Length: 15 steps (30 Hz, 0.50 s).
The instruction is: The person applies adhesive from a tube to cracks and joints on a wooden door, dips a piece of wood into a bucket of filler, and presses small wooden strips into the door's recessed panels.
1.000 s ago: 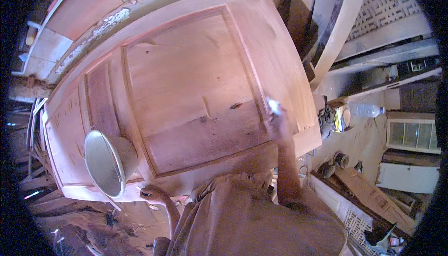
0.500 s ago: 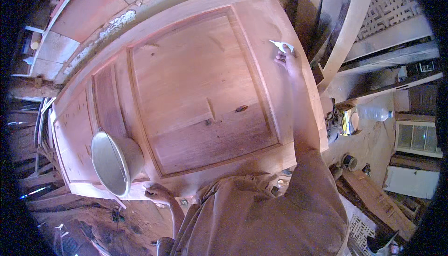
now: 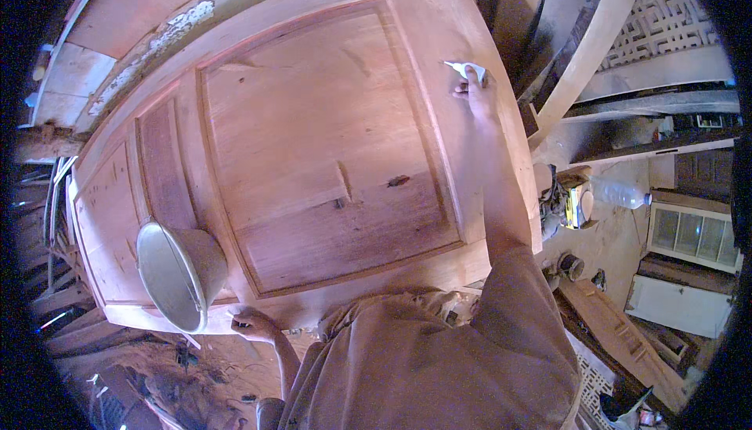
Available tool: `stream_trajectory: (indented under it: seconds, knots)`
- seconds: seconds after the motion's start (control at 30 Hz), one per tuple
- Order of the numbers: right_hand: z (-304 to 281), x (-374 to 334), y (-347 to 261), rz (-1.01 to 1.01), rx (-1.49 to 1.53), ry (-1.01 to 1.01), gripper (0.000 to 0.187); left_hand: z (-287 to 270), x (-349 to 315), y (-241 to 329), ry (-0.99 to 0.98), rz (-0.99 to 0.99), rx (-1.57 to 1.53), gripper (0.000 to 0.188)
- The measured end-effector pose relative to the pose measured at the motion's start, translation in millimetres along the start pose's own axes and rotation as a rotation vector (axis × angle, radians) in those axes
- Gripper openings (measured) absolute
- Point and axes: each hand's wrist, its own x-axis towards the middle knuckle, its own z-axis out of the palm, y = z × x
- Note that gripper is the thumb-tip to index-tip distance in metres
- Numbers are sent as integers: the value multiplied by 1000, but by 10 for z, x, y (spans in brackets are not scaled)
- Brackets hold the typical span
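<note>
A large panelled wooden door [image 3: 305, 140] lies flat in front of me. Over its right-hand frame piece, my right hand [image 3: 478, 95] grips a small white bottle with a pointed nozzle [image 3: 468, 71]. The nozzle points left, close to the wood; whether it touches I cannot tell. My left hand [image 3: 257, 327] is at the door's near edge, its fingers curled together. A tiny pale bit shows at those fingertips, too small to name. Just left of that hand, a pale bucket [image 3: 211, 261] is tipped on its side on the door, its mouth facing left.
Curved boards [image 3: 587, 54] lean beyond the door's right side, beside a patterned lattice panel [image 3: 666, 19]. On the floor at right are a clear plastic bottle [image 3: 620, 193], a yellow box [image 3: 578, 205] and a windowed frame [image 3: 693, 234]. Scrap wood lies at left.
The view has shifted slightly, so the door and bucket appear a little further left. My right hand with the white bottle stays over the same frame piece, moved only a little.
</note>
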Motion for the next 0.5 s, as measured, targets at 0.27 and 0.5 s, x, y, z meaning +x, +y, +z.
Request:
stream_trajectory:
  seconds: [0.27, 0.5]
  knots:
    - [45, -50, -83, 17, -37, -9, 29, -12, 4, 64, 6, 2, 96, 37]
    - [35, -26, -36, -30, -16, -4, 26, 7, -16, 68, 5, 35, -29, 35]
